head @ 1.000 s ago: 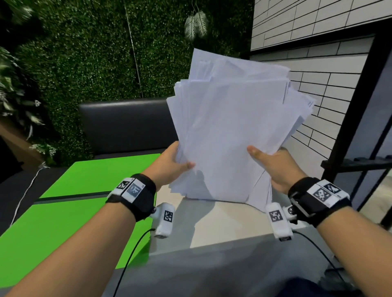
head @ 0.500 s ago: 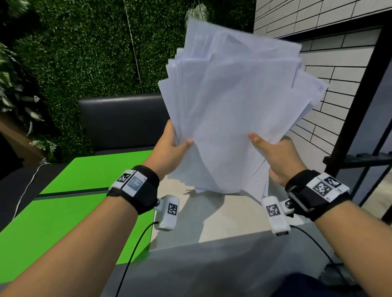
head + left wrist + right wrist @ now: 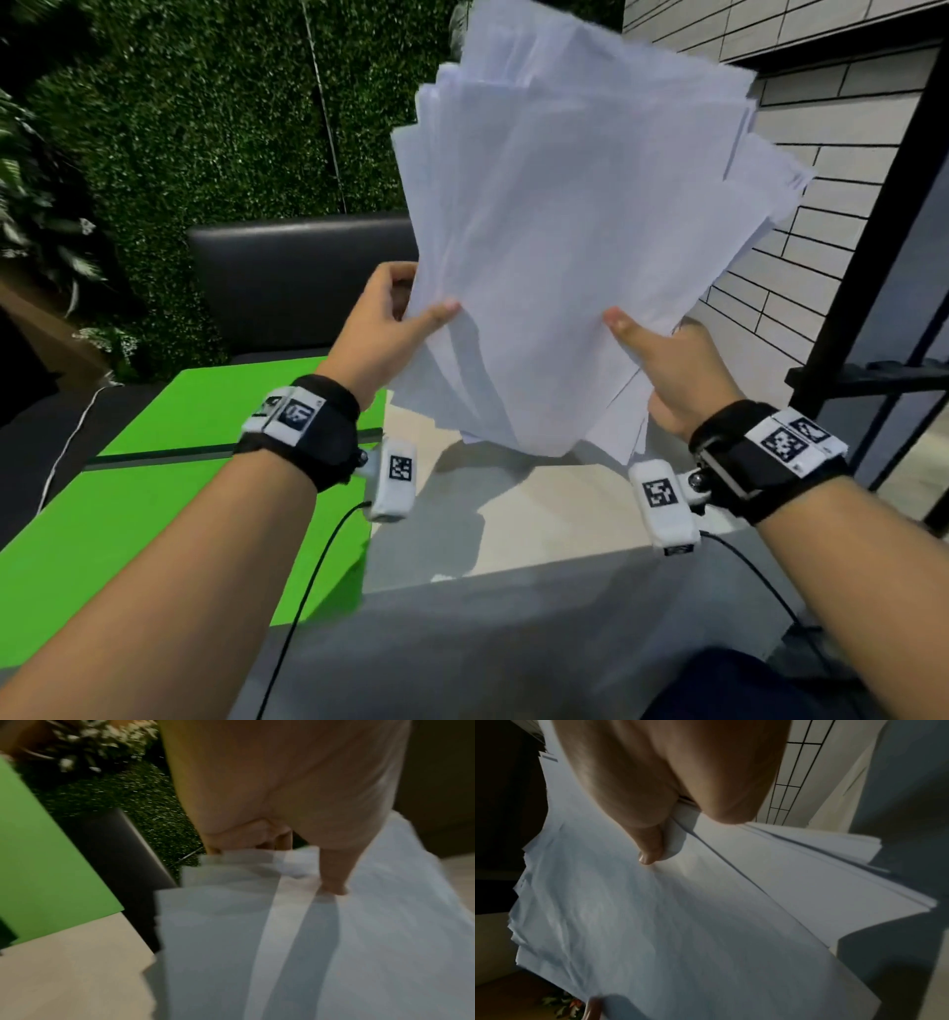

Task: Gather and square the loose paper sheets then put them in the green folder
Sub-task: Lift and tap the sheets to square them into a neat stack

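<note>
Both hands hold the sheets [image 3: 575, 246] upright above the table [image 3: 513, 514], the stack uneven, its edges fanned and its lower end clear of the tabletop. The left hand [image 3: 382, 334] grips the stack's left edge, thumb on the front; the right hand [image 3: 667, 370] pinches the right edge the same way. The green folder [image 3: 154, 493] lies open on the table, left of the stack.

A pale, light-toned table [image 3: 513, 524] fills the lower middle of the head view, its near part in shadow. On its left side lies the green folder [image 3: 128, 514], opened flat, with a dark spine line running across between its two bright green panels, reaching the table's left edge.
</note>
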Tool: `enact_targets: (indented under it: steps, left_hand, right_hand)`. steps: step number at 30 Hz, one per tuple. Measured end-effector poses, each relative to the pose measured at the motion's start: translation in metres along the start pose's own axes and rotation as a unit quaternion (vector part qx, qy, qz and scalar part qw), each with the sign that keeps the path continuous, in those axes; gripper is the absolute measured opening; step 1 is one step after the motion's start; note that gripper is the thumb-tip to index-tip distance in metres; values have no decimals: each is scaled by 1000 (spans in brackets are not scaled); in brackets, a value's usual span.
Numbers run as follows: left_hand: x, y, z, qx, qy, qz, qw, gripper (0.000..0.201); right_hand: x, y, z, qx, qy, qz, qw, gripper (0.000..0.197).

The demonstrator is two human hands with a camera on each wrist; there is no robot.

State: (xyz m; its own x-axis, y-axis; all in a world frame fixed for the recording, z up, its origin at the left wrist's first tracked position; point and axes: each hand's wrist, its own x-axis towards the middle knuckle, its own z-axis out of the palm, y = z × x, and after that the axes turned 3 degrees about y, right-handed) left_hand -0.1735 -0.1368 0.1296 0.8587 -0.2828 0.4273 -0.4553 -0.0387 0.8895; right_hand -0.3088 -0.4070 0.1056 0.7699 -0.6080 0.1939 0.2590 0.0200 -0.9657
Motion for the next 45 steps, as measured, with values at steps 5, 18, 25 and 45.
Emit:
enact_targets:
  steps: [5,18,25,45]
  left_hand:
    - [-27,-28,-18,-28,-86,-109,990,65]
    - [-77,-18,80,-412,-43,-309,856,72]
    - [-54,-13,54,-422,49,-258,868,62]
    - [11,16,16,-85,-31,10,996,44]
  right_hand:
    - [9,-15,-9,-12,14,-4,1000,34]
    - [9,-24,-3,15,-15,-36,999,36]
    - [9,-18,-5,27,2,-13,1000,81]
    - [-3,-5,3,26,-46,0,999,22]
